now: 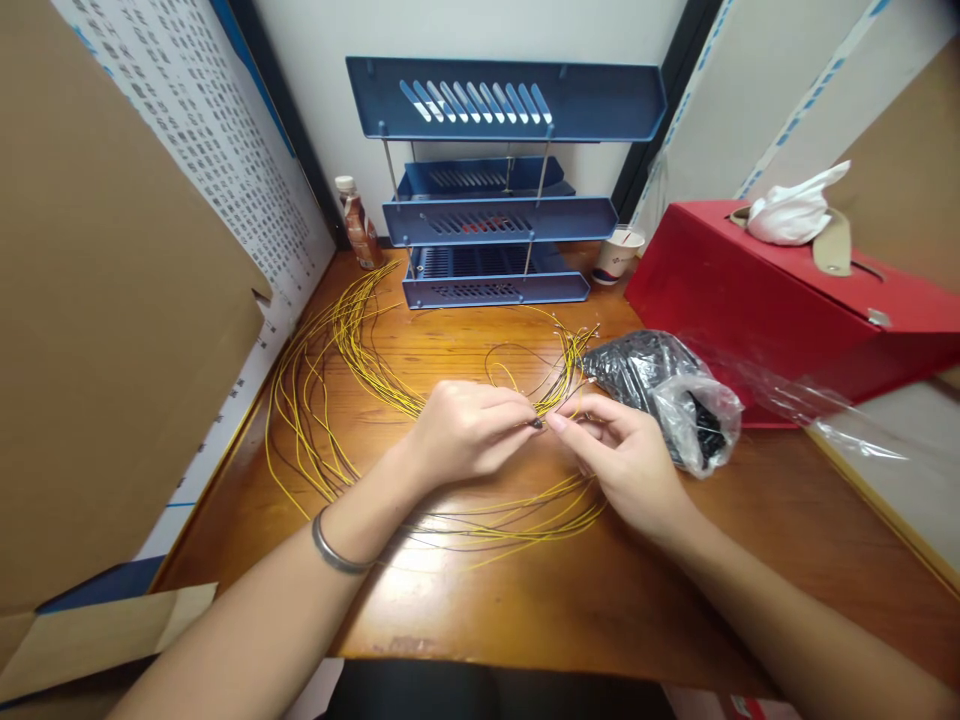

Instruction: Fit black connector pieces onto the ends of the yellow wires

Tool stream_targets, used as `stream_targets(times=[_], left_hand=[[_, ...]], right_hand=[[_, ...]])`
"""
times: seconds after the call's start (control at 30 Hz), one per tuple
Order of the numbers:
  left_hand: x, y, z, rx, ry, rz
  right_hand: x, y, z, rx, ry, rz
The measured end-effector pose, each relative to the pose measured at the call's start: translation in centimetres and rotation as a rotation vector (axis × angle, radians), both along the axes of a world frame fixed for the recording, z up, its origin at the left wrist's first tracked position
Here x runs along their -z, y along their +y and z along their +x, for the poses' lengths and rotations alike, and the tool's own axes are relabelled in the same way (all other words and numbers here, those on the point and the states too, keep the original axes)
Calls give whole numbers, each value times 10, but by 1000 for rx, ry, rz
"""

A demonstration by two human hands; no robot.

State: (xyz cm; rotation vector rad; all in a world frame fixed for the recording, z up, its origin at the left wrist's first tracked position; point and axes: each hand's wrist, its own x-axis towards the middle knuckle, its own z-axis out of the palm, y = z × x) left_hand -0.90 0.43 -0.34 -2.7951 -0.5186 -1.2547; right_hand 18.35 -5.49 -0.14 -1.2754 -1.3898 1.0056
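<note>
My left hand [469,425] is closed in a pinch on a small black piece [536,423], which looks like a connector housing. Right beside it, my right hand [626,455] pinches the end of a thin wire, its fingertips almost meeting those of the left. Yellow and dark brown wires [349,330] curve in a wide loop over the tabletop, passing under both hands. Behind the hands, a bunch of wire ends [574,345] with tiny metal tips fans out. A clear plastic bag [637,370] of black items lies open just beyond my right hand.
A blue tiered file tray [495,290] stands at the back of the wooden table [600,610]. A bottle [360,225] and a paper cup [617,258] flank it. A red box [705,290] with tissue is at right; cardboard [112,300] walls the left.
</note>
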Motion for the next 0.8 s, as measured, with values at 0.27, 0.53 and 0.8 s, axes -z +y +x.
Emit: stream_targets(times=[0.27,0.53,0.8], left_hand=[[0,1,1,2,-18,-27],[-1,1,1,13,8,-5],[0,1,0,3,-14,-30]], right_hand=[[-6,1,5,45,-15,69],[-2,1,-2,30,-68,86],[0,1,4,19,-49,59]])
